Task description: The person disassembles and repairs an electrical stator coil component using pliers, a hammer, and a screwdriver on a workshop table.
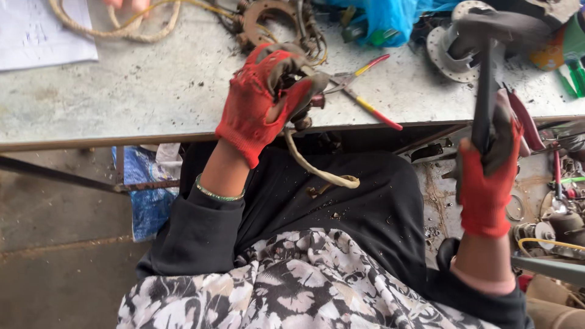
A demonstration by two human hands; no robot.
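Observation:
My left hand (268, 91), in a worn red glove, is closed around a small dark metal part (303, 116) at the near edge of the grey workbench (152, 85). A thick beige cable (317, 170) hangs from that part over my dark lap. My right hand (490, 164), also in a red glove, grips the dark handle of a hammer (487, 36) raised upright, its head up near the bench's far right.
Red-and-yellow-handled pliers (365, 91) lie on the bench just right of my left hand. Behind are a rusty coil assembly (268, 18), rope (116, 27), white paper (42, 30), a blue plastic bag (384, 18) and a round metal housing (451, 55). Scrap parts crowd the lower right.

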